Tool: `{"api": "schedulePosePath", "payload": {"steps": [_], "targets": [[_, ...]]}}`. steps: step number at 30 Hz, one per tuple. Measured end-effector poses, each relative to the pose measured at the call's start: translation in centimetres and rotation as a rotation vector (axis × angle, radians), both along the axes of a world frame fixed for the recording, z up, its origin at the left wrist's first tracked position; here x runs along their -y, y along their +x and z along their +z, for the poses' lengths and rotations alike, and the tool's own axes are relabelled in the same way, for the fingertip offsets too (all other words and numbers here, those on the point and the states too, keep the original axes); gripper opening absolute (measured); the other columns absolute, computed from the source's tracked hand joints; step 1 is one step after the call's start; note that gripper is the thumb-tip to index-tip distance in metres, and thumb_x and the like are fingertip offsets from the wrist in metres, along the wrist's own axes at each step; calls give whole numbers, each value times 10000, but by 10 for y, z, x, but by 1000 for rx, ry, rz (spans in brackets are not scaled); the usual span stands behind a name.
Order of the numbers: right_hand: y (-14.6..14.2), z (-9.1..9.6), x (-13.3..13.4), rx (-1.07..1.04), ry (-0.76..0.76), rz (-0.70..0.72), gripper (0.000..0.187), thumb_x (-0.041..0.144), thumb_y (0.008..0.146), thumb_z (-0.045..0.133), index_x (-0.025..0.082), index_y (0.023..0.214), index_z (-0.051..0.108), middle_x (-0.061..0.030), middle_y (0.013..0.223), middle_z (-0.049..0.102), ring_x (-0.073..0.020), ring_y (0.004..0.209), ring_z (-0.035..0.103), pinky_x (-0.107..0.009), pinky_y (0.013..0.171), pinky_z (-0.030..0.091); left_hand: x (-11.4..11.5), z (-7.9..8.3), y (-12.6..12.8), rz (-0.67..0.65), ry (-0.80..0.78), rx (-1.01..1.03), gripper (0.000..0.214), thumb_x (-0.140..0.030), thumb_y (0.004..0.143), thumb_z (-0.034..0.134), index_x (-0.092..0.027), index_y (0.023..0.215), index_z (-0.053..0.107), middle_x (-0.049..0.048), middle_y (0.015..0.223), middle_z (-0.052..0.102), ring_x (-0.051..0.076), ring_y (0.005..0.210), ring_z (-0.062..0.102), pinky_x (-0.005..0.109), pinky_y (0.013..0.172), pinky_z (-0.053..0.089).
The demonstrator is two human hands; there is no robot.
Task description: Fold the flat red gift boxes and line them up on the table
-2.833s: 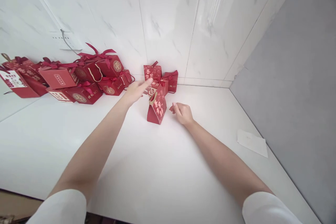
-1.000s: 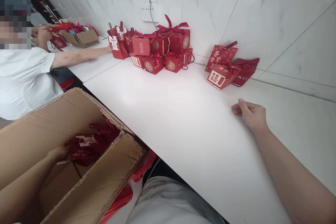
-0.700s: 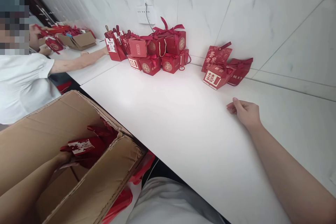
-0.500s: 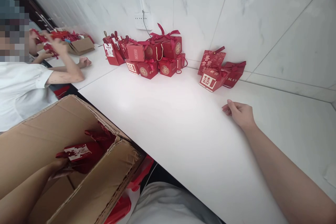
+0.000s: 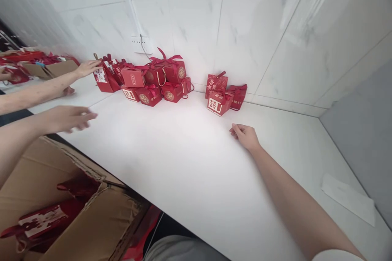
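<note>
My left hand (image 5: 69,119) is in the air above the table's left edge, its fingers stretched out and apart, holding nothing. Below it stands the cardboard carton (image 5: 113,208), where a red gift box with a white patterned label (image 5: 45,220) and ribbon loops lies. On the white table rests my right hand (image 5: 246,135), fingers curled in with nothing visible in them. Just beyond it sits a small group of red gift boxes, the front one a box with a white double-happiness label (image 5: 216,105). They do not touch the hand.
Stacked red gift boxes (image 5: 148,97) stand along the tiled wall. A co-worker's hand (image 5: 87,68) reaches to a tall red box (image 5: 105,83) at their left end. Farther left is an open cardboard box (image 5: 61,67). White paper (image 5: 349,197) lies at right.
My left hand has let go of the red gift box in the carton and risen over the table edge. The co-worker's hand has reached the stacked boxes. The view has swung right.
</note>
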State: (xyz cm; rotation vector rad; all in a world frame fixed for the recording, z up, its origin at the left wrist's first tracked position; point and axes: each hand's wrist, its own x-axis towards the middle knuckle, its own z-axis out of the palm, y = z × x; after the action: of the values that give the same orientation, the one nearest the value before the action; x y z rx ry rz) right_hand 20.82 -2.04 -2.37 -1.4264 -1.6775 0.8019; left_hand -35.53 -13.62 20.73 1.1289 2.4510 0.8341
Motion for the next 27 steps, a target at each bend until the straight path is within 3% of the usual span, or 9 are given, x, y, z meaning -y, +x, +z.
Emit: {"api": "schedulePosePath", "payload": {"steps": [1, 4, 6, 9, 11, 14, 17, 22, 27], "targets": [[0, 1, 0, 3, -3, 1, 561, 661, 879, 452, 186, 751, 722, -49, 699, 709, -163, 576, 597, -278, 611, 460, -21, -4, 16, -185, -164, 16, 215, -240, 862, 632, -46, 949, 663, -52, 702, 634, 231, 958, 668, 569, 789, 514], [-1, 2, -1, 15, -6, 8, 540, 635, 893, 441, 191, 762, 720, -49, 700, 706, -170, 594, 602, -282, 619, 460, -82, -34, 73, -464, -193, 115, 193, -172, 721, 761, -31, 817, 670, -2, 664, 657, 222, 851, 693, 500, 824, 538], [-1, 3, -1, 23, -1, 15, 527, 619, 900, 434, 197, 765, 718, -43, 709, 708, -168, 597, 603, -281, 623, 464, -117, -67, 113, -607, -167, 72, 196, -231, 751, 733, -56, 735, 647, 50, 713, 690, 238, 905, 701, 478, 929, 498], [-2, 3, -3, 32, -2, 21, 506, 595, 908, 426, 202, 778, 717, -35, 728, 709, -160, 586, 598, -278, 616, 462, -157, -127, 166, -658, -59, 57, 281, -326, 676, 788, -97, 790, 672, 180, 1001, 724, 318, 1216, 586, 456, 1113, 340], [-2, 4, -4, 36, -6, 24, 493, 583, 908, 428, 205, 783, 719, -31, 730, 707, -157, 579, 594, -275, 605, 456, -179, -164, 199, -679, 18, 33, 450, -423, 655, 787, -108, 961, 689, 234, 1295, 607, 352, 1384, 411, 462, 1170, 247], [-4, 4, -5, 33, -18, 24, 476, 571, 905, 438, 211, 776, 722, -26, 724, 703, -156, 572, 589, -272, 583, 441, -211, -200, 240, -705, 141, -20, 534, -444, 777, 669, -148, 1219, 619, 159, 1504, 423, 283, 1472, 260, 420, 1225, 77], [-5, 5, -6, 25, -27, 20, 460, 560, 904, 448, 217, 774, 724, -22, 716, 700, -157, 566, 585, -273, 577, 432, -245, -213, 273, -650, 207, -50, 521, -321, 857, 569, -141, 1344, 526, 151, 1515, 412, 263, 1463, 289, 411, 1232, 47], [-7, 8, -7, 50, -3, 28, 476, 544, 924, 413, 217, 773, 724, -23, 711, 698, -162, 577, 596, -273, 582, 434, -293, -214, 313, -501, 331, 10, 645, -410, 921, 465, -65, 1451, 337, 215, 1492, 406, 247, 1366, 444, 336, 1138, 334], [-8, 8, -11, 106, 20, 36, 470, 515, 945, 391, 229, 772, 721, -10, 705, 697, -161, 587, 598, -273, 595, 434, -313, -214, 338, -460, 421, 17, 1055, -475, 702, 732, -91, 1516, 181, 202, 1563, 274, 295, 1460, 263, 376, 1194, 246]]}}
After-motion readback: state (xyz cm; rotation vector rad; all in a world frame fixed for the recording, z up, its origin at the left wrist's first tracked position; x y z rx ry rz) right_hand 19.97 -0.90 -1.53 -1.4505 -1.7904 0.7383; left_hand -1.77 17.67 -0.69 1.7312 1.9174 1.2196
